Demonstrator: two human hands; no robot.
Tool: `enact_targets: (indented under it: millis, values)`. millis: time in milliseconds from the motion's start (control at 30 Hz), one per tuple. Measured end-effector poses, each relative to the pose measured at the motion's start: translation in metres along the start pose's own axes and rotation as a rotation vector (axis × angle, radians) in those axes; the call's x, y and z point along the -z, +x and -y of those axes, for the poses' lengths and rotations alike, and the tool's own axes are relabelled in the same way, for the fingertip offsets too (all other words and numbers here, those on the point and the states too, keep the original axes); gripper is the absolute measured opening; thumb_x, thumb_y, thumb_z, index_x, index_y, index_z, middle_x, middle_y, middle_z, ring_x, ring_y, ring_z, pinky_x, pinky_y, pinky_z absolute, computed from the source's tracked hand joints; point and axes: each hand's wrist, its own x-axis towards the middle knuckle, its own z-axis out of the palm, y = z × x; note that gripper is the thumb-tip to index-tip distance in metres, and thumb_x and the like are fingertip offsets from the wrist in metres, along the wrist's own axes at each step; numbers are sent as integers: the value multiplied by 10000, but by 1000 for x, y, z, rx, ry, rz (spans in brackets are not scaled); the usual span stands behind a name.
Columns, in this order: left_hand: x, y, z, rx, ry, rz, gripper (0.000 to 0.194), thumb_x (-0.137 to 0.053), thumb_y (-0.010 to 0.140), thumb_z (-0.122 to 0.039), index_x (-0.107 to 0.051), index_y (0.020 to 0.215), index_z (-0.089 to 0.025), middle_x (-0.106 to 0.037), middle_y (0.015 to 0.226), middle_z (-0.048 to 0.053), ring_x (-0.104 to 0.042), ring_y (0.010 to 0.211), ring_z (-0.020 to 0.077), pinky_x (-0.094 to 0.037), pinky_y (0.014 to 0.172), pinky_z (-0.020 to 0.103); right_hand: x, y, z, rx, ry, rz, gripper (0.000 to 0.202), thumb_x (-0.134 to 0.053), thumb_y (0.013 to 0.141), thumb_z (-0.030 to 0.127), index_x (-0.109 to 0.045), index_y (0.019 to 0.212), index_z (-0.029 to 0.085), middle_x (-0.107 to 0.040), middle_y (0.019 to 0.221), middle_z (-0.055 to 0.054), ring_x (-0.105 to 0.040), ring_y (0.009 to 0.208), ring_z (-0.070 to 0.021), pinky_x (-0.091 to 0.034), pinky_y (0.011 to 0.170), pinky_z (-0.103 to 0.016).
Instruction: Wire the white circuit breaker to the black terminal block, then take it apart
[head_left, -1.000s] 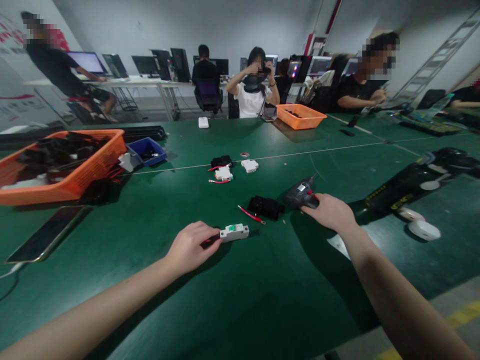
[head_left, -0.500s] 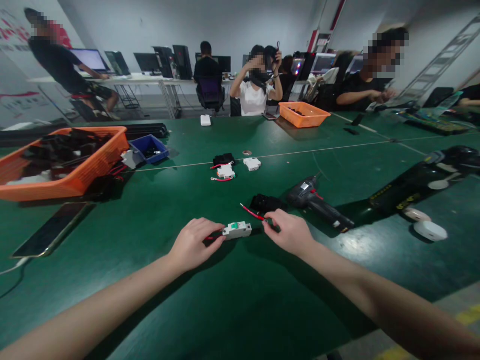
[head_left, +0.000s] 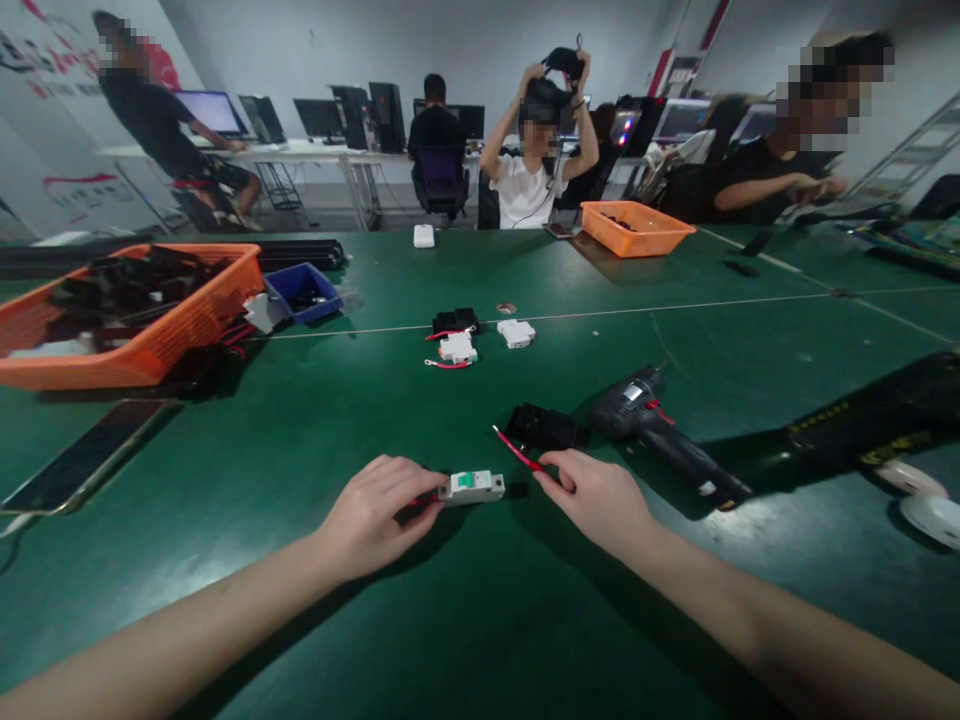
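A white circuit breaker with a green switch stands on the green table in front of me. My left hand pinches its left end, where a bit of red wire shows between the fingers. To the right of the breaker, my right hand holds a short red wire between thumb and finger, its metal tip pointing up and left. The wire's other end is hidden by the fingers. Just beyond that wire lies a black block. A black power screwdriver rests right of the block.
Farther off lie a white breaker with red wires and another white breaker. An orange basket, a blue bin and a phone are at left. A second orange basket stands near a seated person.
The view has shifted a little. My right hand has turned slightly with the red wire. The person across the table has raised the headgear higher above the head.
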Motion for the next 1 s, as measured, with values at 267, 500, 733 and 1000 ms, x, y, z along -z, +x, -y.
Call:
enact_targets:
  millis: [267,500,733,1000]
  values:
    - [3,1,6,-7,13,7,259,-601,889,-160,-601,1141,-214,-712,963,34,-652,854,157,-491,757,310,10,-5,4,54,-27,92,140,-573,889,263,-630,985,178,-651,899,-62,-616,654,-175,-432,545,-285]
    - [3,3,10,24,-6,-16,257,-627,877,-175,-608,1131,-204,-707,957,35,-652,835,148,-502,748,297,10,-5,4,197,15,69,146,-500,957,214,-638,992,180,-630,994,-92,-625,845,-221,-512,705,-360]
    - [3,2,12,13,-49,9,261,-622,880,-168,-595,1138,-198,-699,961,38,-644,841,139,-514,757,287,10,-7,6,206,58,21,115,-475,937,153,-589,950,162,-653,852,-67,-628,742,-192,-495,656,-328]
    - [3,2,16,29,-108,44,263,-619,881,-155,-605,1140,-199,-697,994,43,-648,886,146,-519,794,300,3,-9,4,200,62,53,163,-482,991,259,-609,1058,181,-666,911,-51,-629,697,-170,-464,609,-298]
